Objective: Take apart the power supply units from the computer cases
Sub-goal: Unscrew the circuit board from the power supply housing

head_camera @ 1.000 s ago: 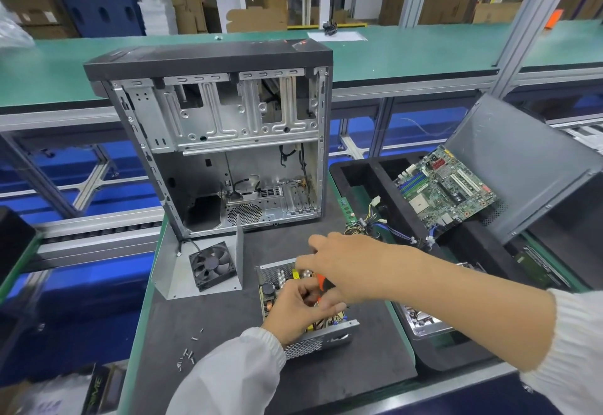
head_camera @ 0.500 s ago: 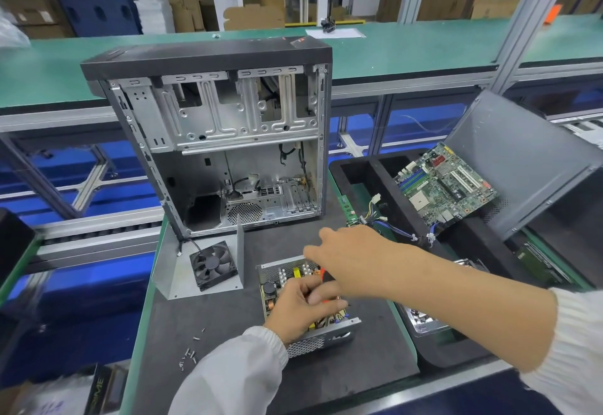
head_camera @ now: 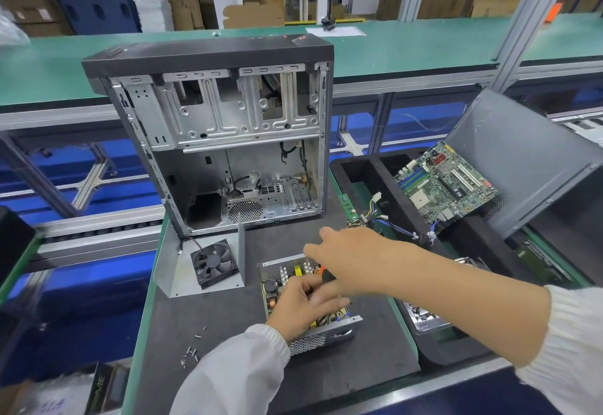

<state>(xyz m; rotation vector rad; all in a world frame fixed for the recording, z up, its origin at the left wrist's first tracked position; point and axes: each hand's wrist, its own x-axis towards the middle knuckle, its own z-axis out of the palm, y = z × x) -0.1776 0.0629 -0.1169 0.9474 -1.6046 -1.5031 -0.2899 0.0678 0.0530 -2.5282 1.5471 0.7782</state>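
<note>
Right hand (head_camera: 346, 261) shifted forward; both hands over power supply (head_camera: 277, 271).

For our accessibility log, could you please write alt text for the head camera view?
A person works over an opened power supply unit on a dark mat: the left hand rests on its circuit board while the right hand holds an orange-handled screwdriver above it. Behind stands an emptied computer case, with a loose fan at its foot and a motherboard in a tray to the right.
</note>
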